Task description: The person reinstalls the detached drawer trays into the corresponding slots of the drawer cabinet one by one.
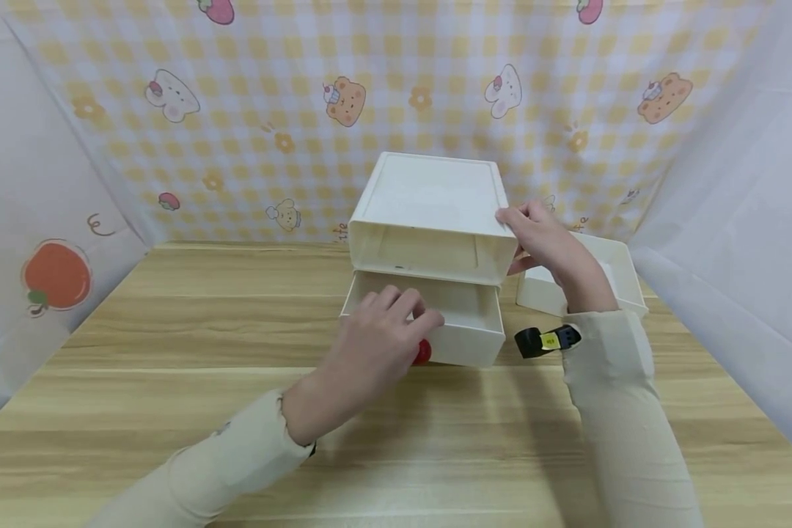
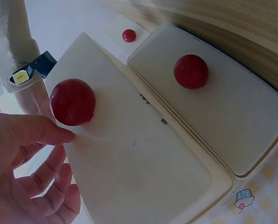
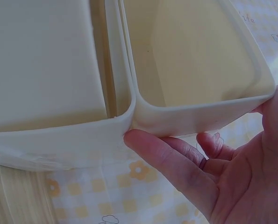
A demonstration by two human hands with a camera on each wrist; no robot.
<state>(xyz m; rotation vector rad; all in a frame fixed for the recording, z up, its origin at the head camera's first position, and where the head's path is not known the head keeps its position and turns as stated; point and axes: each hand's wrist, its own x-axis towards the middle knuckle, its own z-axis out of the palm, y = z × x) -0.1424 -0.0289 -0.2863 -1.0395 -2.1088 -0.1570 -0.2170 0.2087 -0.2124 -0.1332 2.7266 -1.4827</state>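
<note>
A white drawer unit (image 1: 442,191) stands on the table, its top compartment bare of a drawer. Below that, a white drawer (image 1: 465,345) is pulled out, with a round red knob (image 2: 73,101) on its front. My left hand (image 1: 383,330) holds this drawer's upper front edge, thumb close beside the knob; the left wrist view shows the other fingers bent at the edge. My right hand (image 1: 541,238) rests against the unit's upper right side. In the right wrist view, one straight fingertip (image 3: 134,135) touches the seam between two compartments.
Another drawer front (image 2: 213,112) with a red knob (image 2: 191,71) shows beneath the pulled-out drawer. To the unit's right lies a loose white drawer (image 1: 623,271) on the wooden table (image 1: 237,330). A yellow checked cloth (image 1: 237,147) hangs close behind; white cloths flank both sides.
</note>
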